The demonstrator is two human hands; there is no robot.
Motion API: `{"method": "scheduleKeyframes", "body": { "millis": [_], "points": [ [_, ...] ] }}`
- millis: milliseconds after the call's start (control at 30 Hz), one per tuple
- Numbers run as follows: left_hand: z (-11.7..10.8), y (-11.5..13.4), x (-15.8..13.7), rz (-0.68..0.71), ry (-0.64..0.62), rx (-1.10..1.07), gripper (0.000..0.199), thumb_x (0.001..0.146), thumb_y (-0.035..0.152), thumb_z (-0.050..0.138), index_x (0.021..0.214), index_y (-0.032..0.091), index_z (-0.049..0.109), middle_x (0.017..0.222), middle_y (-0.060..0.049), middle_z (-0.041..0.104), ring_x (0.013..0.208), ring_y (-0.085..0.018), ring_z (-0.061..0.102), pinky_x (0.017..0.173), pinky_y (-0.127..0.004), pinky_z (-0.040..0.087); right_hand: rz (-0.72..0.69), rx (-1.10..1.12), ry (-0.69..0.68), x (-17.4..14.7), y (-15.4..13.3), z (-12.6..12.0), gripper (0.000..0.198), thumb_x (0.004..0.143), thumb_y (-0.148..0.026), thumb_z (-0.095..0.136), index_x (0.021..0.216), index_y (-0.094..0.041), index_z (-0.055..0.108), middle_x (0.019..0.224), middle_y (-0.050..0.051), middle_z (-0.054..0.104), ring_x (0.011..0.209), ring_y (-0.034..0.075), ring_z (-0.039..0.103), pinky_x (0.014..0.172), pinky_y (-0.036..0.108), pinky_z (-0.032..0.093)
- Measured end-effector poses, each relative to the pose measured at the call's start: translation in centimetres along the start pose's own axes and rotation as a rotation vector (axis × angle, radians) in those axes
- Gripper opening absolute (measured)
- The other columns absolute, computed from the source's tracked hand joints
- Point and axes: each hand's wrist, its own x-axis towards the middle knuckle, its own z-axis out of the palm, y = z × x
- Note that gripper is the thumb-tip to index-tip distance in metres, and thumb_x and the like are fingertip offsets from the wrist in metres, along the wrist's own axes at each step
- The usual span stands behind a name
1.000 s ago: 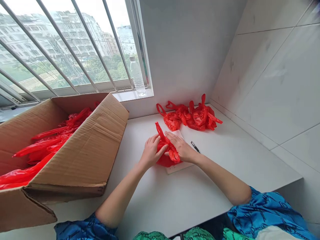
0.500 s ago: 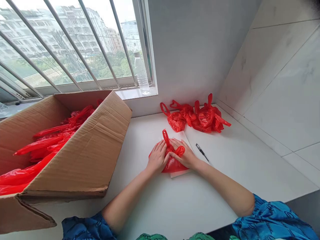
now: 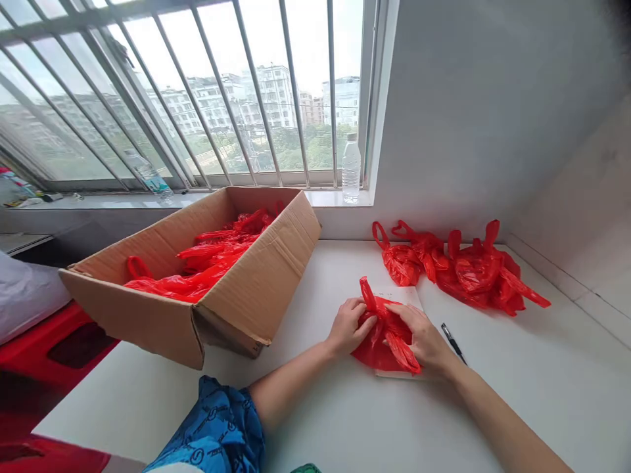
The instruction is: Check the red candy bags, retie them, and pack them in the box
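A knotted red plastic bag [image 3: 378, 351] lies on a white sheet of paper [image 3: 397, 295] on the white table, one handle loop sticking up. My left hand [image 3: 349, 327] grips the bag's left side, thumb and fingers curled in near the knot. Around its right side my right hand [image 3: 424, 338] is closed, with the fingertips on top of the plastic. What the bag holds is hidden. Just right of my right hand lies a black pen [image 3: 454, 343].
Several tied red bags [image 3: 473, 272] sit against the wall at the back right. To the left stands an open cardboard box [image 3: 266, 276] with red bags inside. Two plastic bottles, one clear [image 3: 351, 169] and one labelled [image 3: 150, 177], are on the windowsill. A red stool-like object [image 3: 54, 348] is at far left.
The view has swung left, showing more of the box and window. My hands, earlier laid flatter over the bag, now curl around its sides, and the right one sits lower along it.
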Motion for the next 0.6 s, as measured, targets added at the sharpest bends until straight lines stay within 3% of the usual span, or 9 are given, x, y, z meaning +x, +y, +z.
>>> {"method": "scheduleKeyframes", "body": {
  "millis": [67, 133, 233, 267, 333, 400, 500, 533, 600],
  "points": [
    [-1.2, 1.1, -0.6, 0.004, 0.03, -0.03, 0.029, 0.096, 0.041, 0.048, 0.099, 0.019, 0.066, 0.109, -0.01, 0.067, 0.102, -0.024, 0.061, 0.092, -0.039, 0.047, 0.035, 0.098, -0.001, -0.1, -1.0, -1.0, 0.026, 0.093, -0.043, 0.056, 0.108, -0.025, 0.068, 0.105, 0.007, 0.073, 0.099, 0.026, 0.066, 0.098, 0.046, 0.048],
    [-2.5, 2.7, -1.3, 0.043, -0.009, -0.065, 0.036, 0.092, 0.05, 0.054, 0.11, 0.02, 0.063, 0.111, -0.01, 0.068, 0.102, -0.025, 0.062, 0.093, -0.039, 0.046, 0.134, 0.246, -0.021, -0.3, -2.7, -1.9, 0.025, 0.093, -0.045, 0.055, 0.094, -0.025, 0.07, 0.09, 0.005, 0.073, 0.084, 0.023, 0.067, 0.081, 0.036, 0.055],
    [-4.4, 5.3, -2.3, 0.05, -0.145, -0.079, 0.065, 0.08, 0.061, 0.067, 0.13, 0.022, 0.052, 0.113, -0.009, 0.07, 0.099, -0.025, 0.066, 0.088, -0.035, 0.048, 0.25, 0.467, -0.035, -0.9, -5.4, -2.5, 0.027, 0.088, -0.048, 0.062, 0.083, -0.023, 0.07, 0.078, 0.003, 0.069, 0.07, 0.019, 0.065, 0.062, 0.028, 0.054],
    [-5.0, 6.1, -2.6, 0.037, -0.198, -0.056, 0.063, 0.079, 0.06, 0.068, 0.128, 0.022, 0.053, 0.106, -0.007, 0.071, 0.092, -0.024, 0.067, 0.08, -0.032, 0.049, 0.268, 0.522, -0.015, -1.2, -6.0, -2.6, 0.029, 0.086, -0.049, 0.065, 0.077, -0.022, 0.069, 0.074, 0.003, 0.068, 0.067, 0.019, 0.064, 0.06, 0.027, 0.053],
    [-6.8, 7.8, -3.2, 0.012, -0.287, -0.01, 0.04, 0.085, 0.054, 0.064, 0.109, 0.022, 0.062, 0.084, -0.004, 0.07, 0.072, -0.018, 0.064, 0.062, -0.026, 0.045, 0.288, 0.622, 0.039, -1.8, -6.4, -2.6, 0.033, 0.084, -0.052, 0.066, 0.071, -0.021, 0.068, 0.071, 0.005, 0.067, 0.066, 0.02, 0.064, 0.06, 0.029, 0.054],
    [-9.6, 9.5, -3.8, -0.004, -0.331, -0.036, 0.027, 0.09, 0.046, 0.059, 0.088, 0.02, 0.063, 0.065, 0.001, 0.06, 0.056, -0.012, 0.053, 0.052, -0.023, 0.037, 0.293, 0.687, 0.07, -2.5, -5.3, -2.6, 0.037, 0.084, -0.055, 0.063, 0.072, -0.021, 0.071, 0.074, 0.007, 0.069, 0.07, 0.022, 0.065, 0.064, 0.031, 0.056],
    [-15.7, 12.0, -4.7, -0.075, -0.265, -0.23, 0.026, 0.094, 0.04, 0.056, 0.084, 0.017, 0.062, 0.06, 0.004, 0.049, 0.053, -0.007, 0.041, 0.05, -0.02, 0.035, 0.328, 0.654, 0.089, -3.4, -2.1, -2.8, 0.041, 0.082, -0.06, 0.063, 0.072, -0.022, 0.073, 0.076, 0.007, 0.07, 0.072, 0.023, 0.067, 0.066, 0.031, 0.058],
    [-18.0, 12.7, -4.9, -0.109, -0.169, -0.272, 0.028, 0.094, 0.04, 0.055, 0.081, 0.017, 0.062, 0.061, 0.004, 0.048, 0.052, -0.007, 0.04, 0.048, -0.02, 0.035, 0.354, 0.628, 0.095, -3.8, -1.0, -2.8, 0.041, 0.08, -0.061, 0.064, 0.073, -0.022, 0.074, 0.077, 0.007, 0.071, 0.074, 0.024, 0.067, 0.067, 0.031, 0.058],
    [-22.9, 13.5, -5.0, -0.154, 0.135, -0.287, 0.029, 0.092, 0.044, 0.061, 0.079, 0.017, 0.064, 0.063, 0.002, 0.052, 0.053, -0.008, 0.045, 0.045, -0.019, 0.037, 0.413, 0.581, 0.109, -4.3, 0.7, -2.7, 0.043, 0.08, -0.063, 0.062, 0.076, -0.023, 0.076, 0.076, 0.007, 0.07, 0.079, 0.025, 0.068, 0.07, 0.03, 0.058]
  ]
}}
